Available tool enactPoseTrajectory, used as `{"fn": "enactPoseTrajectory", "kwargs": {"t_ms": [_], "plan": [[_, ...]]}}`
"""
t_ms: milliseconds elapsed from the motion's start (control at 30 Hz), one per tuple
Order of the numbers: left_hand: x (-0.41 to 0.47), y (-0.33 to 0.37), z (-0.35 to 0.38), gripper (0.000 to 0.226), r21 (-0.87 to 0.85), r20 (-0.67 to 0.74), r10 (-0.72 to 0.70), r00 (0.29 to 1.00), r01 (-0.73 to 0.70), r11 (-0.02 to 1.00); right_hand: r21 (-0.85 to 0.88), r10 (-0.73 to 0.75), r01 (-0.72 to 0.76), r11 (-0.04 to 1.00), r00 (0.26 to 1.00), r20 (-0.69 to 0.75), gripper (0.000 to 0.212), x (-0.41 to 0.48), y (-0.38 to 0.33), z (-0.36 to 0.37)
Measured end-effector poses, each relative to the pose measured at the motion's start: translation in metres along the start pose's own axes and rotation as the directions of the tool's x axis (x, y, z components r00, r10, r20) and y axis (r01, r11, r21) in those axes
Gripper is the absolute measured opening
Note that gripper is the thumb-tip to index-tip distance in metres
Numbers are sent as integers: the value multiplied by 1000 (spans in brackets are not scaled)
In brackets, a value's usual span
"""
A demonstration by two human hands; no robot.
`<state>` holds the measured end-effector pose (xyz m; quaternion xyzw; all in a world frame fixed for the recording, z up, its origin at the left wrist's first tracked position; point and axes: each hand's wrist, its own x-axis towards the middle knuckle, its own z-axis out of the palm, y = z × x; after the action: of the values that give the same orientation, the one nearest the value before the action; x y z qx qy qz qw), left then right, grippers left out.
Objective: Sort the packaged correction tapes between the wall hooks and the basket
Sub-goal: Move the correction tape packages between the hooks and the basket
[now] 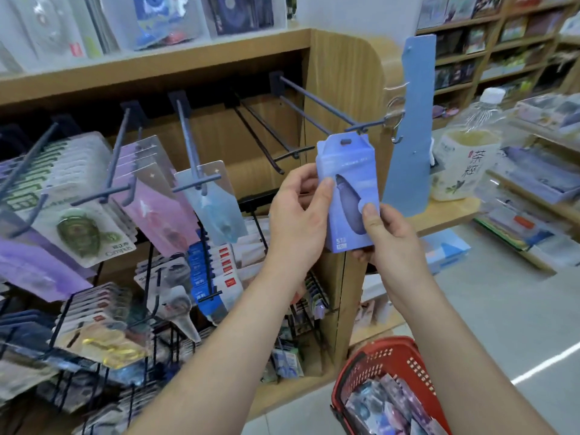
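Note:
I hold a blue boxed correction tape point(346, 189) upright in both hands. My left hand point(296, 215) pinches its left edge, thumb on the front. At the lower right corner my right hand point(384, 233) grips the box. Its hang hole sits just below the tip of an empty wall hook point(329, 109). A second bare hook point(270, 133) juts out to the left. Further left, hooks carry a light blue pack point(216, 202), pink packs point(150, 196) and green packs point(78, 221). The red basket point(395, 356) at the bottom right holds several packaged tapes.
A blue card strip point(409, 130) hangs off the wooden end panel point(348, 89) right of the hook. A tea bottle point(467, 152) stands on the counter beyond. Wire racks point(175, 296) of more stationery fill the lower left. Shelves of goods line the right aisle.

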<state>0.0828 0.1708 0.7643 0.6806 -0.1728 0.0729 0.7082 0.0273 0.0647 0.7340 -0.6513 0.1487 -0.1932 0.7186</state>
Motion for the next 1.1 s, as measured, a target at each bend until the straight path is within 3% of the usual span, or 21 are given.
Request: {"fn": "enactPoseTrajectory", "kwargs": {"t_ms": [100,267,367,633,767,833,933,1100], "plan": [[-1,-1,-1,24,-36,-9,-42,999,41,999,-23,12,-12,1000,1000,-5,21,5,-1,-1],[1,-5,-9,60,29,181,-18,983,13,999,-36,42,-40,999,998,42,21,12,-2,-10],[10,-12,-6,63,70,86,-2,996,-4,998,-72,76,-74,995,997,25,14,13,5,-17],[43,-33,6,59,276,-140,33,990,7,961,-178,159,-147,973,986,54,23,12,19,-58],[36,-44,3,55,296,-227,-45,973,113,949,-214,163,-139,967,982,99,22,14,25,-72],[18,-50,3,43,298,-229,-59,972,127,946,-231,160,-132,964,981,106,24,14,29,-81],[-18,-60,10,18,344,-122,-85,989,123,931,-262,170,-142,954,981,88,22,14,39,-99],[-58,-85,36,18,442,197,-240,951,133,887,-335,221,-216,917,975,-24,24,4,64,-138]]}}
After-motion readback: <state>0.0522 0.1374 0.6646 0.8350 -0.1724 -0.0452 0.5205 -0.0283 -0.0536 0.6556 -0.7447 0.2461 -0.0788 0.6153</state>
